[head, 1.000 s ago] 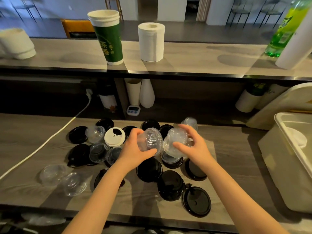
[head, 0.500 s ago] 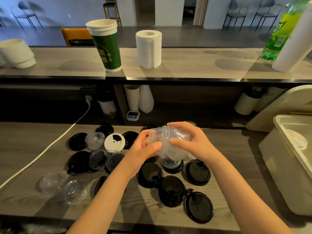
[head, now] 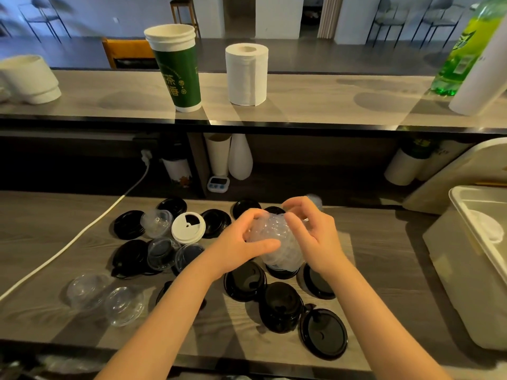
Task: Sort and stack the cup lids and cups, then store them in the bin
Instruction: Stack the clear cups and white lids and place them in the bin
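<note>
Both hands hold a stack of clear dome lids (head: 277,242) above the wooden counter. My left hand (head: 241,245) grips its left side and my right hand (head: 312,237) curls over its top and right side. Several black lids (head: 279,305) lie scattered under and around the hands. A white lid (head: 188,227) sits among them at the left. More clear dome lids (head: 123,305) lie at the near left and others (head: 157,222) further back. The white bin (head: 472,270) stands at the right, with a white lid visible inside.
A white cable (head: 82,234) runs across the counter's left side. On the upper shelf stand a green paper cup stack (head: 175,69), a paper towel roll (head: 247,75), white cups (head: 27,78) and a green bottle (head: 463,50). A small timer (head: 218,183) sits underneath.
The two hands each held clear dome lids apart, then brought them together into one stack. The stack has since turned from sideways to more upright between both hands.
</note>
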